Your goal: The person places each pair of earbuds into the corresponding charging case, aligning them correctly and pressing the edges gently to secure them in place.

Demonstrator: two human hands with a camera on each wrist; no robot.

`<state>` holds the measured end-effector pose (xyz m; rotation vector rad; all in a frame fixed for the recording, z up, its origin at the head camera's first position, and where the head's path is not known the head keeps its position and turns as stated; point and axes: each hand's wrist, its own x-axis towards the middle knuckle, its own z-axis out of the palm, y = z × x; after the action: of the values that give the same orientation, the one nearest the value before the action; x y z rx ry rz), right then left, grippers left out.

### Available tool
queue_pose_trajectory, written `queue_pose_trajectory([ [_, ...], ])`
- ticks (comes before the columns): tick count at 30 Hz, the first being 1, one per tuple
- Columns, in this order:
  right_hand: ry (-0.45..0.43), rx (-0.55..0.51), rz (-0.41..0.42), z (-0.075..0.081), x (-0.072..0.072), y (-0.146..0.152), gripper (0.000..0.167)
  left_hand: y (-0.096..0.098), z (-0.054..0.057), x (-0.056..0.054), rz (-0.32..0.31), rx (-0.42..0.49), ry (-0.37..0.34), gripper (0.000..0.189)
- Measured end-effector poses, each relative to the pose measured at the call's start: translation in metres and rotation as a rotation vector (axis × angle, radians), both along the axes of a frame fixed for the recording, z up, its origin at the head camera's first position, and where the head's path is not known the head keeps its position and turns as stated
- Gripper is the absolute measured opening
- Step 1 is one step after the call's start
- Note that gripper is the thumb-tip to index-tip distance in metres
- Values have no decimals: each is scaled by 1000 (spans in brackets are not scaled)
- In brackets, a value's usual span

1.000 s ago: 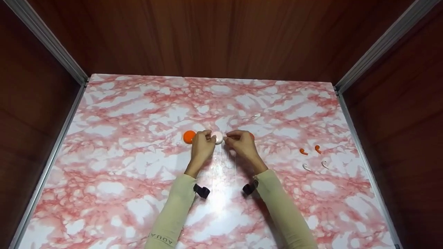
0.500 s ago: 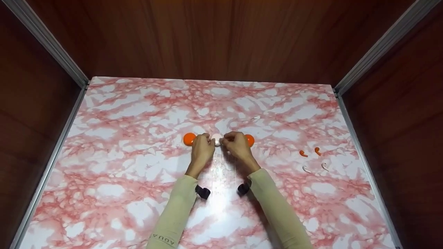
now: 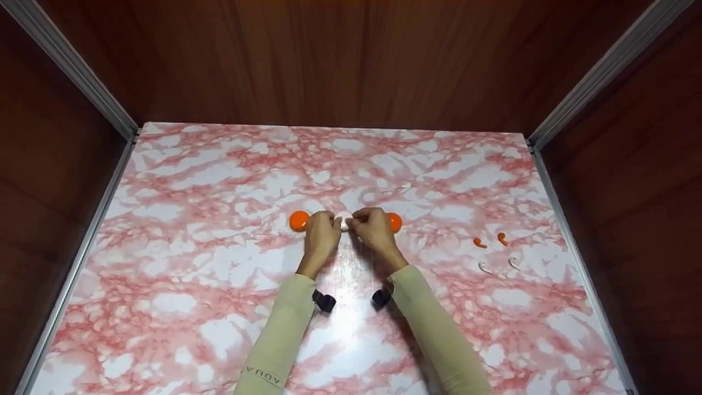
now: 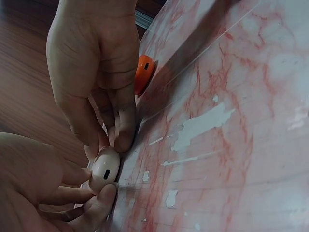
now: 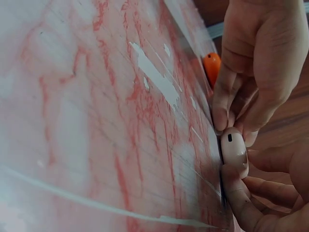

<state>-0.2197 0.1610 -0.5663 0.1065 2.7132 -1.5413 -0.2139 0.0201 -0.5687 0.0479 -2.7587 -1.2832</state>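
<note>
A round white earbud case (image 3: 344, 216) lies on the marbled table between two orange cases. My left hand (image 3: 322, 236) grips its left side between thumb and fingers, as the left wrist view also shows. On the opposite side, the fingertips of my right hand (image 3: 377, 233) pinch the white case (image 5: 235, 152). Its dark port slot faces my body. One orange case (image 3: 299, 221) sits just left of my left hand; the other orange case (image 3: 395, 223) is partly hidden behind my right hand.
To the right lie two orange earbuds (image 3: 480, 242) and, nearer me, two white earbuds (image 3: 485, 267). Dark wooden panels (image 3: 351, 66) with metal rails enclose the table at the back and sides. A black wrist camera (image 3: 324, 302) sits on each sleeve's inner side.
My right hand has moved left, from a small gap beside the white case to contact with it. The left hand has stayed at the case. The loose earbuds have not moved.
</note>
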Motion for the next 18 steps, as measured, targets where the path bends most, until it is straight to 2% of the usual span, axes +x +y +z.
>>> queue_pose_trajectory([
  [6,5,18,-10,1,1,-1,18,1,0,1,4,6,9,18],
  [14,1,8,-19,1,2,2,17,1,2,2,12,21,-32,18],
  [18,10,-6,-18,6,4,3,19,1,5,2,21,66,-60,18],
])
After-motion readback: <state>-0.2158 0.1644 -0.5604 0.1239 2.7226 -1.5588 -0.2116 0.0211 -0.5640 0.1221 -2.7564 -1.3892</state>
